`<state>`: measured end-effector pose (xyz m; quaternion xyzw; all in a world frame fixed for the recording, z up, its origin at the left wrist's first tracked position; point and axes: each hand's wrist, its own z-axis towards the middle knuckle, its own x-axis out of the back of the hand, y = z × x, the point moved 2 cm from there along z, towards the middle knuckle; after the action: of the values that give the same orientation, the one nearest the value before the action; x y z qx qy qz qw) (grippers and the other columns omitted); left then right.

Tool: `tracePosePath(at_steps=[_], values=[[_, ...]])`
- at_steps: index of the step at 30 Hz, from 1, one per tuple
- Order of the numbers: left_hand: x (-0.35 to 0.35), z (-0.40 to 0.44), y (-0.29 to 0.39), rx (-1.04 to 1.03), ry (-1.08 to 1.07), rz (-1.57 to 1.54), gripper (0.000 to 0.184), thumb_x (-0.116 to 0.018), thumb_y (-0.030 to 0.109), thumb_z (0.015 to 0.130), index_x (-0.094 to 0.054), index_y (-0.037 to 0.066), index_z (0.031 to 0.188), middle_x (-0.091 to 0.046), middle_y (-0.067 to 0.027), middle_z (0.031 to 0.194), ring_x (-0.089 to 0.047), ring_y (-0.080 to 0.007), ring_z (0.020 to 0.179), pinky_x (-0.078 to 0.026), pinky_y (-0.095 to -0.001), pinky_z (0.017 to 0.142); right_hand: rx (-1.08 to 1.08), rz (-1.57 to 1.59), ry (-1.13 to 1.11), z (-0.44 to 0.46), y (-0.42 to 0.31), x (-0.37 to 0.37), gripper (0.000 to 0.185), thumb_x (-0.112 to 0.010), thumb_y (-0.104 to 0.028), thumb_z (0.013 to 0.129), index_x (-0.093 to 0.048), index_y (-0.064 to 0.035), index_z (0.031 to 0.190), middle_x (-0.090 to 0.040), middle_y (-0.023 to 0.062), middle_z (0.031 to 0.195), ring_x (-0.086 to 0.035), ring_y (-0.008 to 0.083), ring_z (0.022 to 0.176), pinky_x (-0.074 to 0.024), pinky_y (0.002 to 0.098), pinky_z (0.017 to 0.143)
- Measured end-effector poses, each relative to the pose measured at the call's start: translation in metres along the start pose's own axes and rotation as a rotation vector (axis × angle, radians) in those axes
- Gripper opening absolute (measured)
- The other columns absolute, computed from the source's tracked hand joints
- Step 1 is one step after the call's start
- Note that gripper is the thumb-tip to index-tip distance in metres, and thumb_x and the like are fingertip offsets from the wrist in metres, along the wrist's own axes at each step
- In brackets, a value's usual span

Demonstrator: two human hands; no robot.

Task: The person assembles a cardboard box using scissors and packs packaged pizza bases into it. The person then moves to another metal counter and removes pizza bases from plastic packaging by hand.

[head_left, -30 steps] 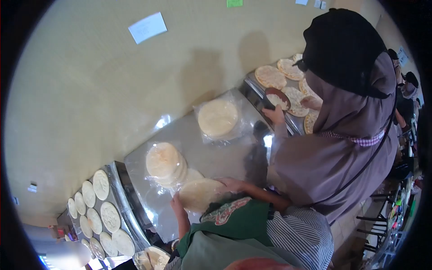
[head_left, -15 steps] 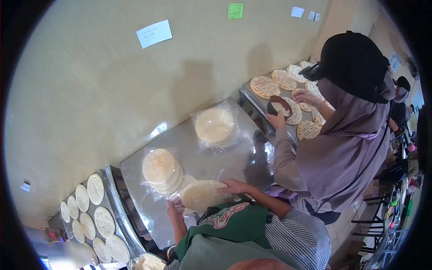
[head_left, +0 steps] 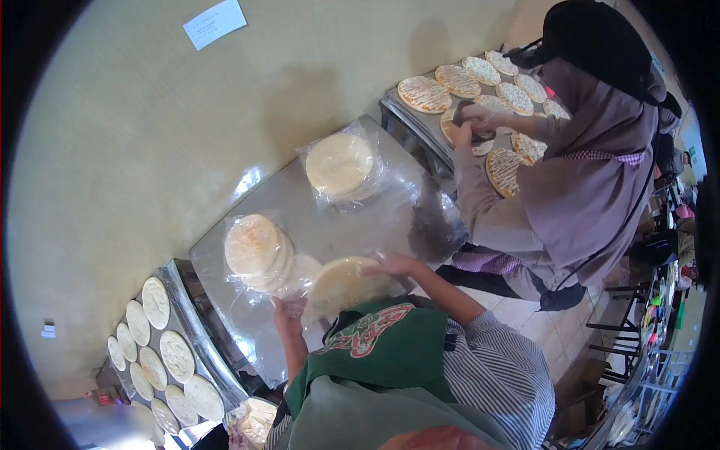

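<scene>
A round pizza base (head_left: 341, 286) is tilted over the near edge of the steel table, close to my body. My right hand (head_left: 391, 264) grips its upper right edge, thumb and fingers around the rim. At its left side my left hand (head_left: 287, 310) is closed on crinkled clear plastic (head_left: 298, 306), apparently a bag; part of the fingers is hidden. Just beyond the left hand stands a stack of pizza bases (head_left: 255, 247) in clear plastic. Another bagged stack of bases (head_left: 340, 165) lies farther back on the table.
The steel table (head_left: 397, 202) stands against the wall. At left, a metal rack (head_left: 217, 360) carries several plain bases. To the right, a co-worker (head_left: 592, 187) works over a tray of topped pizzas (head_left: 424, 94), hands around a dark bowl (head_left: 480, 131).
My view has shifted, so the table sits higher. The pizza base between my hands is tilted up more, with my right hand farther along its edge. The co-worker's hands have come together at the bowl.
</scene>
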<state>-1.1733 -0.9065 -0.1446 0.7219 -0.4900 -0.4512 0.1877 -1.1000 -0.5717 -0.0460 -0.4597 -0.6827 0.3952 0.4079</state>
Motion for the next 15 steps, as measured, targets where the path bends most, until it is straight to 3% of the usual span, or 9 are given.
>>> tracePosePath(at_steps=[4, 5, 7, 8, 9, 11, 12, 15], values=[[0.015, -0.001, 0.012, -0.084, 0.166, 0.233, 0.051, -0.046, 0.039, 0.095, -0.046, -0.001, 0.126, -0.064, -0.0219, 0.100, -0.064, -0.0301, 0.089, -0.052, -0.0354, 0.072, -0.020, 0.293, -0.027, 0.051, 0.051, -0.014, 0.051, -0.065, -0.040, 0.081, -0.059, -0.0037, 0.117, -0.066, 0.0136, 0.096, -0.062, 0.0224, 0.087, -0.0468, 0.0346, 0.082], [0.022, 0.004, 0.014, -0.074, 0.256, 0.375, 0.048, -0.052, 0.028, 0.093, -0.041, 0.000, 0.131, -0.057, -0.0251, 0.114, -0.061, -0.0315, 0.099, -0.050, -0.0383, 0.080, -0.060, 0.154, 0.033, 0.066, 0.071, -0.014, 0.047, -0.064, -0.038, 0.081, -0.061, -0.0046, 0.113, -0.066, 0.0135, 0.094, -0.062, 0.0245, 0.086, -0.0473, 0.0360, 0.081], [0.000, -0.003, 0.028, -0.527, 0.310, 0.864, 0.051, -0.056, 0.022, 0.090, -0.039, 0.000, 0.133, -0.051, -0.0244, 0.123, -0.055, -0.0330, 0.109, -0.045, -0.0395, 0.089, -0.137, -0.127, 0.152, 0.087, 0.089, -0.007, 0.038, -0.063, -0.035, 0.081, -0.065, -0.0062, 0.106, -0.067, 0.0135, 0.089, -0.064, 0.0288, 0.082, -0.0482, 0.0389, 0.079], [-0.014, -0.010, 0.035, -0.756, 0.332, 1.108, 0.053, -0.058, 0.018, 0.089, -0.038, 0.000, 0.134, -0.048, -0.0241, 0.128, -0.052, -0.0338, 0.114, -0.043, -0.0401, 0.094, -0.117, -0.355, 0.149, 0.091, 0.090, 0.002, 0.037, -0.062, -0.032, 0.081, -0.064, -0.0074, 0.109, -0.066, 0.0149, 0.096, -0.063, 0.0302, 0.089, -0.0471, 0.0394, 0.083], [-0.042, -0.015, 0.043, -0.823, 0.234, 1.206, 0.056, -0.060, 0.015, 0.086, -0.037, 0.000, 0.135, -0.046, -0.0226, 0.131, -0.047, -0.0345, 0.119, -0.038, -0.0408, 0.099, -0.091, -0.588, 0.143, 0.090, 0.079, 0.014, 0.037, -0.061, -0.029, 0.081, -0.062, -0.0086, 0.112, -0.064, 0.0163, 0.103, -0.061, 0.0316, 0.096, -0.0460, 0.0398, 0.086], [-0.117, -0.015, 0.052, -0.931, -0.062, 1.323, 0.059, -0.062, 0.013, 0.084, -0.037, 0.002, 0.136, -0.044, -0.0198, 0.134, -0.038, -0.0358, 0.127, -0.029, -0.0426, 0.106, 0.163, -0.459, 0.415, 0.080, 0.052, 0.035, 0.052, -0.062, -0.031, 0.080, -0.051, -0.0065, 0.124, -0.056, 0.0209, 0.118, -0.053, 0.0347, 0.112, -0.0412, 0.0405, 0.095], [-0.156, -0.015, 0.054, -0.967, -0.259, 1.340, 0.058, -0.061, 0.013, 0.084, -0.038, 0.003, 0.135, -0.044, -0.0185, 0.134, -0.034, -0.0363, 0.130, -0.026, -0.0438, 0.107, 0.179, -0.458, 0.449, 0.072, 0.021, 0.046, 0.058, -0.062, -0.030, 0.080, -0.044, -0.0055, 0.129, -0.051, 0.0216, 0.124, -0.049, 0.0349, 0.116, -0.0382, 0.0402, 0.098], [-0.270, -0.024, 0.060, -1.137, -0.589, 1.435, 0.060, -0.061, 0.018, 0.085, -0.034, 0.007, 0.138, -0.024, -0.0237, 0.144, -0.021, -0.0425, 0.134, -0.021, -0.0483, 0.109, 0.299, -0.534, 0.523, 0.055, -0.060, 0.078, 0.069, -0.063, -0.029, 0.081, -0.033, -0.0028, 0.137, -0.042, 0.0219, 0.134, -0.040, 0.0367, 0.124, -0.0324, 0.0412, 0.104]])
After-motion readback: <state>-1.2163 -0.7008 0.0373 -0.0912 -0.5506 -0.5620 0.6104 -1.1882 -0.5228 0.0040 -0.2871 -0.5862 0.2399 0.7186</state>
